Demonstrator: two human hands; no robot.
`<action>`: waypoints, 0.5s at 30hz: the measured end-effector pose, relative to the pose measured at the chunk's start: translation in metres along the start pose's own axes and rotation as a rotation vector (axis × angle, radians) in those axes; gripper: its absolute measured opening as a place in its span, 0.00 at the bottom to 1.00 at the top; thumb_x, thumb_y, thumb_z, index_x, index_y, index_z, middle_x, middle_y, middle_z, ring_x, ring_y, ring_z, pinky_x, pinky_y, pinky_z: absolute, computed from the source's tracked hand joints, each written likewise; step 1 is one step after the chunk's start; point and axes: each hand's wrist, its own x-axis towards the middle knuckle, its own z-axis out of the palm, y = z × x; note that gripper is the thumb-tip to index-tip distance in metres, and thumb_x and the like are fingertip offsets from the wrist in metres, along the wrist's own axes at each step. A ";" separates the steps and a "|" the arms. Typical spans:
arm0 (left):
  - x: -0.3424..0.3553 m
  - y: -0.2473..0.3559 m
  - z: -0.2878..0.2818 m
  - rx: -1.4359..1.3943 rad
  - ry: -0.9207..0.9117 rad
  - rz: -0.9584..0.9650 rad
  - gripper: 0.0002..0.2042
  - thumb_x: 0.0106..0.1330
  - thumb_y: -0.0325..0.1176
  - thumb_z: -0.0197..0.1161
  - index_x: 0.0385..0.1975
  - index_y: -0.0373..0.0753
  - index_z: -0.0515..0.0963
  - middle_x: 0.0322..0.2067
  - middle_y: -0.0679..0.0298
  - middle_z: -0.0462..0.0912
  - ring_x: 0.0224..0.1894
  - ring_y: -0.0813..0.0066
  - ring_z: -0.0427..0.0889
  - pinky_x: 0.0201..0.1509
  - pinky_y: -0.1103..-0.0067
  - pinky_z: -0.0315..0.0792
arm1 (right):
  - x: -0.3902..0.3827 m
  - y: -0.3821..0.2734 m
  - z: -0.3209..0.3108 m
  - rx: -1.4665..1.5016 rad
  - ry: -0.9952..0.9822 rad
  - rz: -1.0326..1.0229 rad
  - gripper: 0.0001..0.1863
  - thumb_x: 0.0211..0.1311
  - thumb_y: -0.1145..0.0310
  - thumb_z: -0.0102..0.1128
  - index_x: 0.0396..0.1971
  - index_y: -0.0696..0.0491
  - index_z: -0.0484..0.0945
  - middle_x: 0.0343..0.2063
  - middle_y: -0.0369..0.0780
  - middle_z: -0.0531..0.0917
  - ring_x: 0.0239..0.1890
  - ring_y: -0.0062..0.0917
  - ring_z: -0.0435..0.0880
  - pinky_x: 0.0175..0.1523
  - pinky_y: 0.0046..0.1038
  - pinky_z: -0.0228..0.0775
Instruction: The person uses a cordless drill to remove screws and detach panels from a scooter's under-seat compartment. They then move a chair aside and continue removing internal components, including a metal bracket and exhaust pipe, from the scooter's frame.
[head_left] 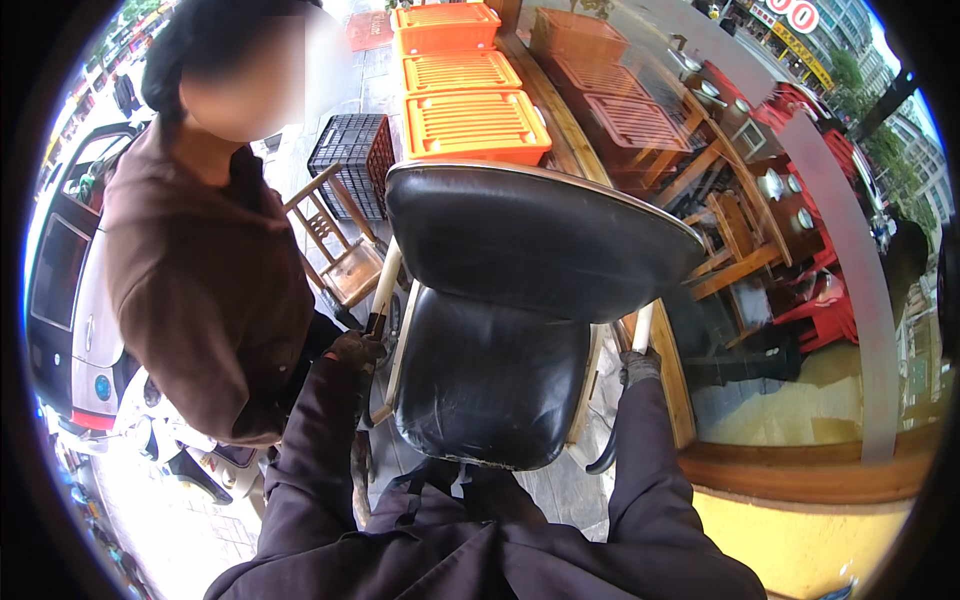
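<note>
A black padded chair (490, 370) stands in front of me, its wide backrest (540, 245) on the far side. Pale bars run along both sides of it. At the left bar my left hand (357, 348), in a dark glove, is closed around the near end. My right hand (640, 367) wears a greyish glove and grips the lower end of the right bar (643, 328). The undersides of both grips are hidden. Scuffs and creases show on the seat's surface.
Close on my left stands a person in a brown jacket (200, 290). Behind are a small wooden chair (355, 270), a black crate (350, 150) and stacked orange bins (475, 125). A wood-framed window (800, 485) borders the right; vehicles (90, 290) are at far left.
</note>
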 end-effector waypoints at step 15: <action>-0.003 0.045 -0.015 -0.284 0.018 -0.017 0.10 0.44 0.32 0.67 0.26 0.37 0.77 0.20 0.64 0.76 0.21 0.73 0.72 0.23 0.74 0.67 | 0.050 0.004 0.052 0.067 -0.114 -0.051 0.07 0.48 0.74 0.66 0.26 0.58 0.77 0.13 0.39 0.77 0.10 0.24 0.74 0.14 0.28 0.65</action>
